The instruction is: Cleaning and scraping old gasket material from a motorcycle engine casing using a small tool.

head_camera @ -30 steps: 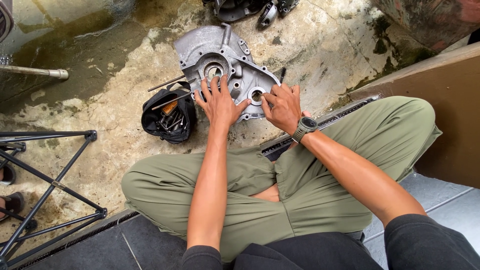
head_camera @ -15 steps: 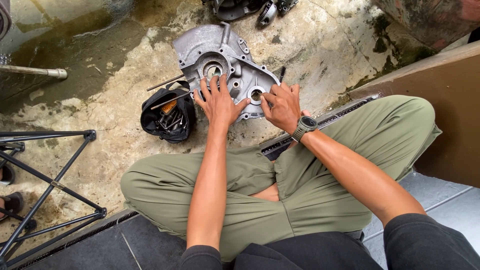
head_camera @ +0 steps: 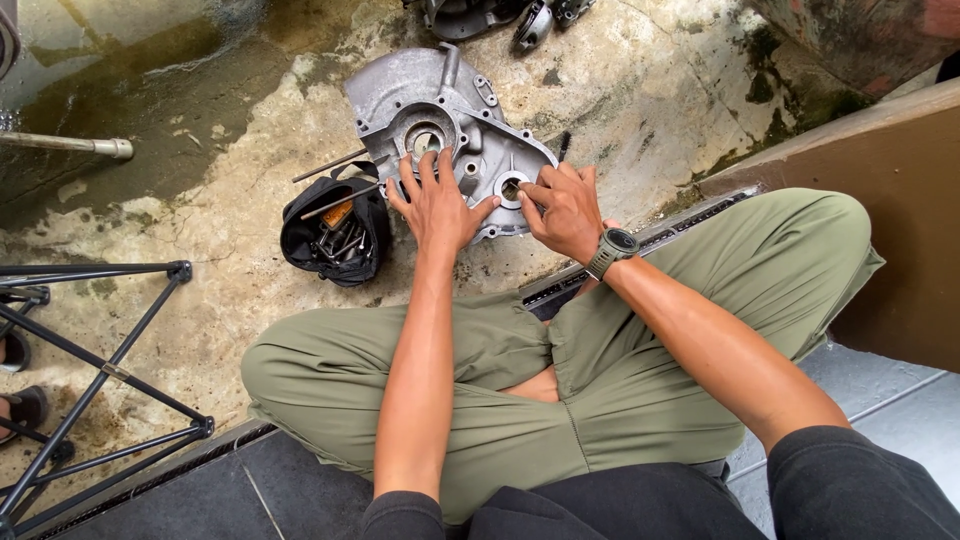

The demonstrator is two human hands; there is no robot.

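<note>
A grey cast-metal engine case half lies flat on the stained concrete in front of my crossed legs. My left hand rests palm down on its near edge, fingers spread, just below a large round bearing hole. My right hand, with a wristwatch, has its fingertips at a smaller round hole in the case; whether it pinches a small part there is unclear.
An open black tool pouch with wrenches and long rods lies left of the case. More engine parts sit at the top. A black metal stand stands at left, a pipe beyond it, a brown board at right.
</note>
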